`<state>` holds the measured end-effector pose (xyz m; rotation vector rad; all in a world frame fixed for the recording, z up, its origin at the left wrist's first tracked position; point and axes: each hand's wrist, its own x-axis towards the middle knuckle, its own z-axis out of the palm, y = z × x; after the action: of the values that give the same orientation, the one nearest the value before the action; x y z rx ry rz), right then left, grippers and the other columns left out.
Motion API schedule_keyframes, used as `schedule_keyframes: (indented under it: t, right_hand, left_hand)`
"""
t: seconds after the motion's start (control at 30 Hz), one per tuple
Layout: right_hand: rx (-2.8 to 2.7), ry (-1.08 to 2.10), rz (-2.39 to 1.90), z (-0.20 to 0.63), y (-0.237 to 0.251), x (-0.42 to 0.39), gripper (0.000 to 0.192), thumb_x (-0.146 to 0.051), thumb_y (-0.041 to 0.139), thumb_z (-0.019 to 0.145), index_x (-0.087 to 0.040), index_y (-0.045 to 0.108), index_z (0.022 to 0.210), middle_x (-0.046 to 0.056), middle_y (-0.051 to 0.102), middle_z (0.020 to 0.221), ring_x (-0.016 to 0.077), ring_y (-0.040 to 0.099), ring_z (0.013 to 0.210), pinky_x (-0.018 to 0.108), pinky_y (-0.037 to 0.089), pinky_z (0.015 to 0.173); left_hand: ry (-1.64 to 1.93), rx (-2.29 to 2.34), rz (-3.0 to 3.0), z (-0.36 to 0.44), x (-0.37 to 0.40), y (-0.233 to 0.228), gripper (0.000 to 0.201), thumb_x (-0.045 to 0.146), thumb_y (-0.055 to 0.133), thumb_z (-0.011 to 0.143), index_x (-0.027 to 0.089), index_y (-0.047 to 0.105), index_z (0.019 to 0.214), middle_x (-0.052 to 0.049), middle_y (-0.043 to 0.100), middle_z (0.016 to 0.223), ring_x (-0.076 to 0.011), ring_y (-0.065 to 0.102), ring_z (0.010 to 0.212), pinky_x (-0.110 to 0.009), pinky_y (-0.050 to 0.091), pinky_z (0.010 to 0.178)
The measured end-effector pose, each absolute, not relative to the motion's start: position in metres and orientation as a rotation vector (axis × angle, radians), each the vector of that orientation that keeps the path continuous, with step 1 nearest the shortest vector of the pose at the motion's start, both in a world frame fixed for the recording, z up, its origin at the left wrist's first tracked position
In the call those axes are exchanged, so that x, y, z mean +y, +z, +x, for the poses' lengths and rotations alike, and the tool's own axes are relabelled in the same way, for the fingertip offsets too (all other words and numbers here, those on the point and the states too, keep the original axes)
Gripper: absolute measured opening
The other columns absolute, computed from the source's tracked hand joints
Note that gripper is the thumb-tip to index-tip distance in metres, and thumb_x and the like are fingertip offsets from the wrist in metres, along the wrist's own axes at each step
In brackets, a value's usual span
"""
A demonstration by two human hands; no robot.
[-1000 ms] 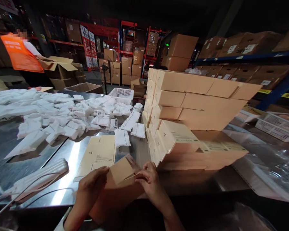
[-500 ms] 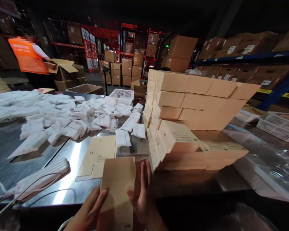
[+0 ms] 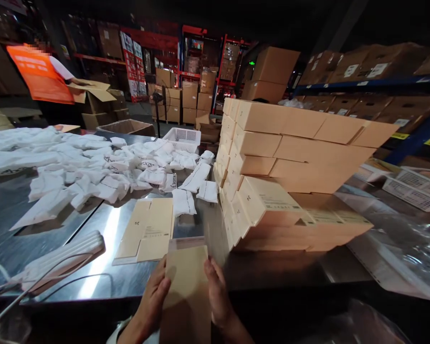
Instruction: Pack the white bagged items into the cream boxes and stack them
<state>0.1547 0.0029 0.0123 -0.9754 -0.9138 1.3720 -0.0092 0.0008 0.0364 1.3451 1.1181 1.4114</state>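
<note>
Both hands, left hand [image 3: 154, 301] and right hand [image 3: 217, 296], now clasp the tan folded cardboard carton [image 3: 186, 286] by its sides, drawn lower toward the shiny steel table [image 3: 103, 282] edge (flap shut).

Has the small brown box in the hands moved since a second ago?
Yes. The brown box sits lower and nearer the table's front edge, upright between both hands, below the flat carton blanks.

Matt tan cardboard carton [image 3: 186, 282] over a glossy, mirror-smooth steel table [image 3: 103, 282].
</note>
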Motion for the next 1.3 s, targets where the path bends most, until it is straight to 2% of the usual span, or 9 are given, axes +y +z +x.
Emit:
schedule_keyframes:
  t: [0.07, 0.13, 0.27, 0.4, 0.6, 0.8, 1.03, 1.2, 1.3]
  right_hand:
    - [-0.790, 1.353, -0.869, 0.153, 0.020, 0.004, 0.039, -0.047, 0.067, 0.083, -0.028, 0.053, 0.115, 0.002, 0.068, 0.096, 0.0217, 0.068, 0.085, 0.035, 0.057, 0.073]
    - [-0.763, 1.250, -0.796, 0.155, 0.028, 0.007, 0.051, -0.032, 0.077, 0.069, -0.031, 0.050, 0.113, 0.000, 0.062, 0.094, 0.0202, 0.065, 0.087, 0.032, 0.056, 0.074]
    - [-1.034, 1.020, -0.857, 0.166, 0.040, 0.014, 0.048, -0.019, 0.067, 0.072, -0.032, 0.052, 0.117, 0.001, 0.058, 0.097, 0.0198, 0.063, 0.092, 0.034, 0.056, 0.080]
    - [-1.520, 0.516, -1.023, 0.174, 0.066, 0.016, 0.040, -0.009, 0.055, 0.084, -0.030, 0.063, 0.117, 0.006, 0.061, 0.108, 0.0213, 0.063, 0.103, 0.037, 0.056, 0.090]
    - [-2.009, 0.008, -0.857, 0.163, 0.106, 0.014, 0.024, -0.009, 0.051, 0.098, -0.017, 0.068, 0.114, 0.008, 0.074, 0.096, 0.0194, 0.069, 0.089, 0.030, 0.061, 0.080]
    - [-2.001, -0.210, -0.836, 0.153, 0.113, 0.008, 0.020, -0.006, 0.051, 0.097, -0.010, 0.069, 0.107, 0.010, 0.076, 0.087, 0.0203, 0.071, 0.080, 0.032, 0.062, 0.072]
    - [-2.044, -0.166, -0.915, 0.154, 0.113, 0.003, 0.025, -0.007, 0.052, 0.097, -0.020, 0.072, 0.106, 0.007, 0.077, 0.083, 0.0215, 0.073, 0.075, 0.033, 0.060, 0.065]
    - [-2.029, -0.048, -1.018, 0.149, 0.101, 0.007, 0.029, -0.011, 0.047, 0.097, -0.023, 0.069, 0.082, 0.006, 0.072, 0.071, 0.0205, 0.068, 0.066, 0.034, 0.057, 0.062]
    - [-1.752, 0.263, -1.019, 0.156, 0.093, 0.010, 0.023, -0.022, 0.054, 0.094, -0.023, 0.065, 0.074, 0.003, 0.069, 0.068, 0.0173, 0.065, 0.062, 0.030, 0.055, 0.059]
  left_hand:
    - [1.394, 1.095, 1.246, -0.005, -0.004, 0.041, 0.034, 0.051, 0.064, 0.081, 0.022, 0.078, 0.091, -0.009, 0.078, 0.090, -0.0333, 0.071, 0.096, -0.042, 0.060, 0.085]
    - [1.424, 1.047, 1.063, 0.000, -0.004, 0.044, 0.031, 0.039, 0.067, 0.076, 0.024, 0.071, 0.102, -0.005, 0.077, 0.096, -0.0296, 0.071, 0.090, -0.036, 0.060, 0.071]
    - [1.414, 1.035, 0.844, 0.007, 0.002, 0.046, 0.057, 0.028, 0.064, 0.068, 0.025, 0.058, 0.125, -0.003, 0.075, 0.108, -0.0198, 0.067, 0.071, -0.028, 0.052, 0.059]
    - [1.320, 1.233, 0.879, 0.009, 0.000, 0.040, 0.049, 0.027, 0.062, 0.075, 0.022, 0.067, 0.123, -0.005, 0.075, 0.113, -0.0205, 0.068, 0.084, -0.030, 0.056, 0.074]
    - [1.344, 1.090, 1.309, 0.015, -0.013, 0.042, 0.053, 0.028, 0.057, 0.087, 0.022, 0.058, 0.140, -0.009, 0.068, 0.137, -0.0292, 0.061, 0.128, -0.041, 0.049, 0.108]
    - [1.254, 1.112, 1.612, 0.015, -0.021, 0.048, 0.057, 0.030, 0.050, 0.093, 0.018, 0.048, 0.148, -0.014, 0.068, 0.137, -0.0296, 0.066, 0.124, -0.038, 0.056, 0.100]
    - [1.272, 1.154, 1.706, 0.013, -0.025, 0.023, 0.055, 0.035, 0.053, 0.092, 0.022, 0.054, 0.145, -0.014, 0.067, 0.138, -0.0344, 0.065, 0.125, -0.045, 0.053, 0.103]
    - [1.237, 1.167, 1.635, 0.014, -0.025, 0.024, 0.057, 0.035, 0.057, 0.089, 0.026, 0.053, 0.145, -0.012, 0.068, 0.137, -0.0344, 0.069, 0.118, -0.041, 0.057, 0.095]
    - [1.220, 1.123, 1.509, 0.013, -0.020, 0.037, 0.057, 0.036, 0.060, 0.087, 0.026, 0.056, 0.143, -0.010, 0.070, 0.135, -0.0330, 0.068, 0.118, -0.039, 0.056, 0.094]
